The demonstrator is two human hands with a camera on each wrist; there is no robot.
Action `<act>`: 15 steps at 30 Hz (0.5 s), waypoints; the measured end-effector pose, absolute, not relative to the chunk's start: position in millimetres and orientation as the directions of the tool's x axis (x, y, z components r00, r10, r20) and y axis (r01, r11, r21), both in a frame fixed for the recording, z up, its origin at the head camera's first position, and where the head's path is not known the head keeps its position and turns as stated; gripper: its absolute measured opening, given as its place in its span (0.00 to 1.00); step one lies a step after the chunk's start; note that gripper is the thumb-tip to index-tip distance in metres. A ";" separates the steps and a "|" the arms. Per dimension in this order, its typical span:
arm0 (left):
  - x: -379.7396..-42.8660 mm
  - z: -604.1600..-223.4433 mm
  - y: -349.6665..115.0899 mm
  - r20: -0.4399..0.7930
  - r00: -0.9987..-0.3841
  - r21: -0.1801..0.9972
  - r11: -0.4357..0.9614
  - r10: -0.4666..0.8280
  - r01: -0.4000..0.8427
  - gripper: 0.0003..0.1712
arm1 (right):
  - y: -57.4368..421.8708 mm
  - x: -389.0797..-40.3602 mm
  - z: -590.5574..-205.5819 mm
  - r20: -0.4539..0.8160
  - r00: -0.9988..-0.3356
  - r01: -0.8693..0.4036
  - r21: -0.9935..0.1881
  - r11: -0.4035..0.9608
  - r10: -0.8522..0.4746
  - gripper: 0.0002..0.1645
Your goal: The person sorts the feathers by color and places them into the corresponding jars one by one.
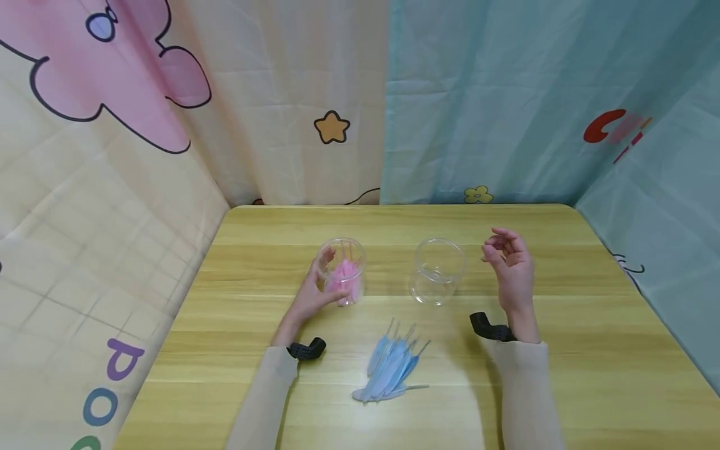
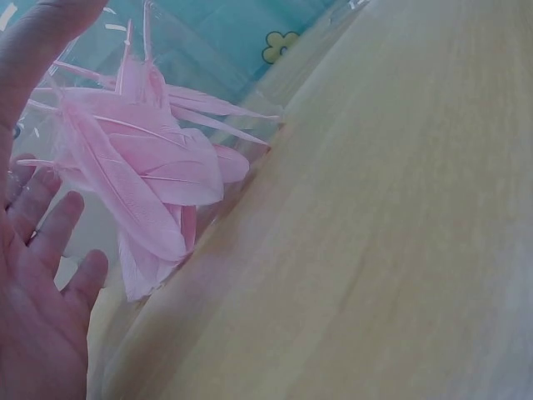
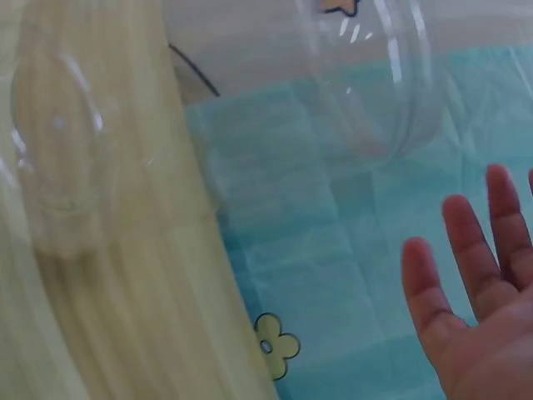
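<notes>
The left hand (image 1: 308, 299) is placed around a clear, round, stiff-looking plastic cup (image 1: 364, 265), with the thumb at its near side and the fingers at its far side, so it holds this cup in its grasp. Inside the cup stand soft pink feathers (image 1: 346, 274) with thin quills pointing upward, several of them reaching toward the rim. The right hand (image 1: 513, 265) is released: it is in the air to the right of a second clear, round plastic cup (image 1: 437, 292), apart from it, with the fingers loosely bent and nothing in them. Both cups stand upright on the yellow wood-grain counter (image 1: 596, 350). Nearer to the person, a bunch of pale blue feathers (image 1: 389, 369) lies flat, between the two forearms.

For steadying the feather cup well, I would judge that the left hand should press only gently, since a thin-looking wall like this may bend or slip; a low grasp, near the base, would probably be the more stable one.

The feathers look smooth and leaf-shaped, with fine vanes and pale shafts; the blue ones overlap like a loose fan. The cups are glossy and transparent, with reflections at the rims, and the counter shows long bands of grain.
</notes>
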State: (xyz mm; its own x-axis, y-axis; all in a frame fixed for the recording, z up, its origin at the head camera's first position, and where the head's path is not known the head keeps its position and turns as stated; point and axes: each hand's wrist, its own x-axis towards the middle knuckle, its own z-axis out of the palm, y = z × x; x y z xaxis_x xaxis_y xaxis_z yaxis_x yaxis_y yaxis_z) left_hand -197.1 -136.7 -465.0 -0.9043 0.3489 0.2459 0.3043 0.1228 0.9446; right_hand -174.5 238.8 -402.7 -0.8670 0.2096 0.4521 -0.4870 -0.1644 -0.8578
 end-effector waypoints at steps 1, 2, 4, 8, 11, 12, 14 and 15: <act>-197.5 -465.5 -137.2 0.247 -0.904 0.944 0.124 0.348 0.305 0.57 | 242.0 -176.1 -406.1 0.444 -0.884 -0.462 -0.877 -0.133 0.144 0.25; -198.0 -466.8 -137.7 0.249 -0.903 0.944 0.122 0.349 0.308 0.57 | 244.9 -177.7 -410.2 0.432 -0.899 -0.436 -0.896 -0.086 0.069 0.31; -200.2 -471.5 -138.6 0.252 -0.904 0.943 0.121 0.347 0.309 0.57 | 249.2 -181.9 -419.1 0.395 -0.915 -0.397 -0.918 0.007 -0.087 0.43; -208.1 -487.3 -140.5 0.249 -0.909 0.944 0.125 0.333 0.305 0.58 | 251.8 -190.8 -438.0 0.299 -0.904 -0.353 -0.925 0.140 -0.307 0.61; -213.2 -496.5 -141.3 0.253 -0.912 0.942 0.132 0.323 0.308 0.58 | 249.7 -194.9 -449.7 0.245 -0.898 -0.316 -0.937 0.147 -0.365 0.65; -213.8 -497.6 -141.4 0.259 -0.911 0.940 0.133 0.321 0.314 0.58 | 248.9 -195.8 -453.5 0.235 -0.897 -0.305 -0.942 0.140 -0.374 0.65; -214.1 -498.7 -141.5 0.273 -0.908 0.936 0.131 0.318 0.327 0.57 | 247.8 -196.2 -460.3 0.208 -0.900 -0.276 -0.952 0.130 -0.384 0.65; -213.9 -499.1 -141.7 0.281 -0.905 0.933 0.132 0.319 0.336 0.58 | 247.1 -196.2 -463.3 0.200 -0.899 -0.266 -0.956 0.123 -0.390 0.64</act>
